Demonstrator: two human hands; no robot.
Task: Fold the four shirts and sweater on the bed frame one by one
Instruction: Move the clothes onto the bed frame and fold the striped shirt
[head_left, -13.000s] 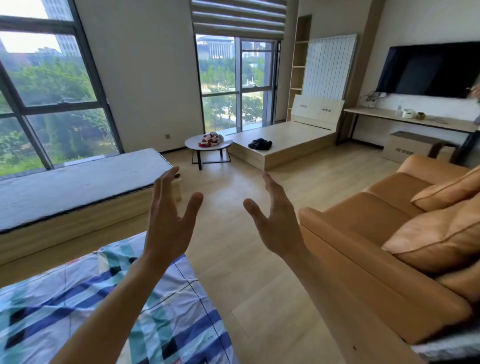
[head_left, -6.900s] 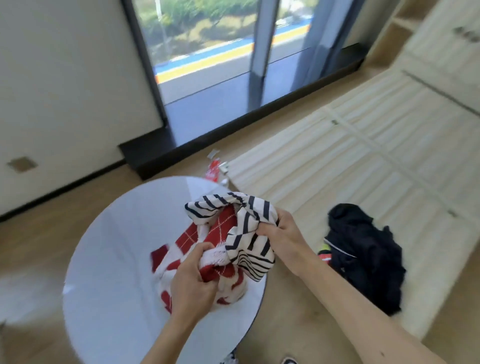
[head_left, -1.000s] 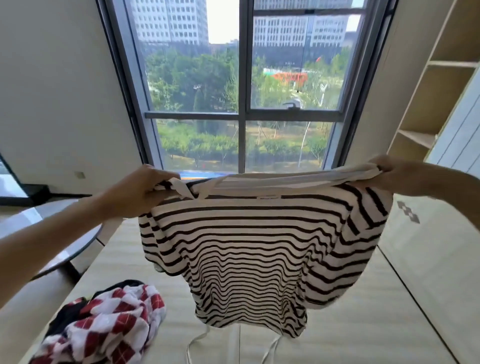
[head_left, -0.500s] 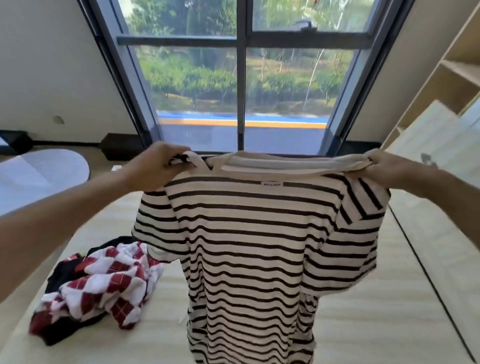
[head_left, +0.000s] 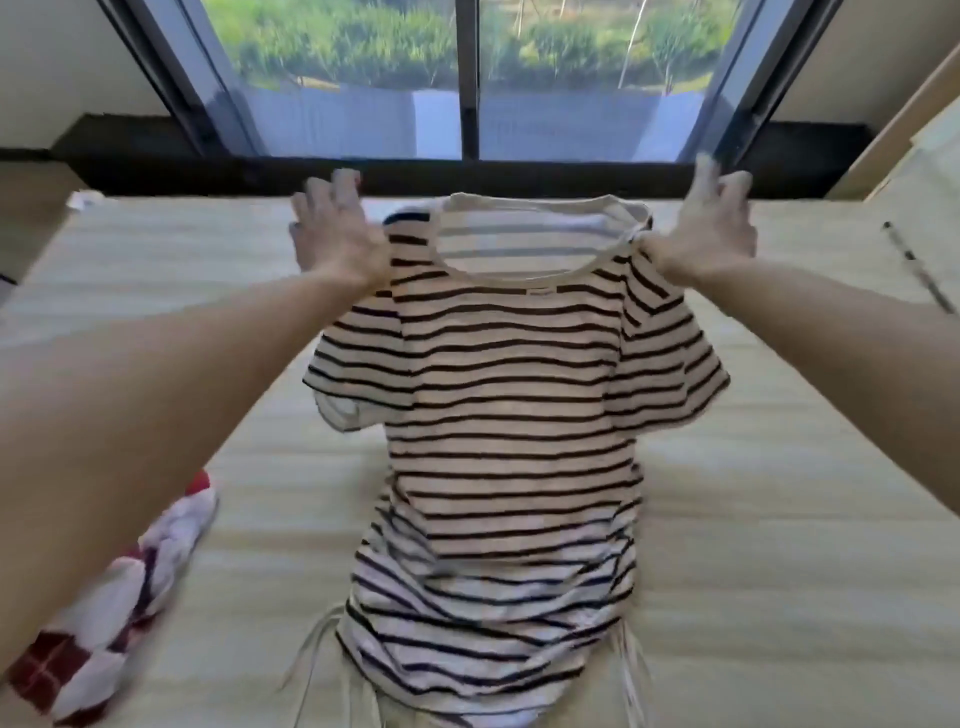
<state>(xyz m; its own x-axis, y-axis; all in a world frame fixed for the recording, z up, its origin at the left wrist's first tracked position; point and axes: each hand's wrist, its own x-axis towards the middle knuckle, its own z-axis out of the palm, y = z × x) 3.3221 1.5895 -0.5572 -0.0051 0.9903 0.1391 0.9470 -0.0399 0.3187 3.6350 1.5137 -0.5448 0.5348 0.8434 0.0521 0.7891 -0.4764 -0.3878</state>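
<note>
A white shirt with black stripes (head_left: 509, 415) hangs from its shoulders in front of me. Its lower half is bunched on the pale wooden bed frame (head_left: 779, 519), and drawstrings trail from the hem. My left hand (head_left: 337, 234) grips the left shoulder and my right hand (head_left: 711, 228) pinches the right shoulder. The other fingers of both hands are splayed upward. A red-and-white checked sweater (head_left: 114, 613) lies crumpled at the lower left of the frame, partly hidden by my left forearm.
A tall window (head_left: 467, 78) with a dark sill (head_left: 156, 156) runs along the far edge of the bed frame. A wooden headboard panel (head_left: 924, 218) rises at the right. Bare slats lie on both sides of the shirt.
The shirt has come down from hanging in the air, and its lower half now rests on the frame. My view has tilted down and my fingers have spread.
</note>
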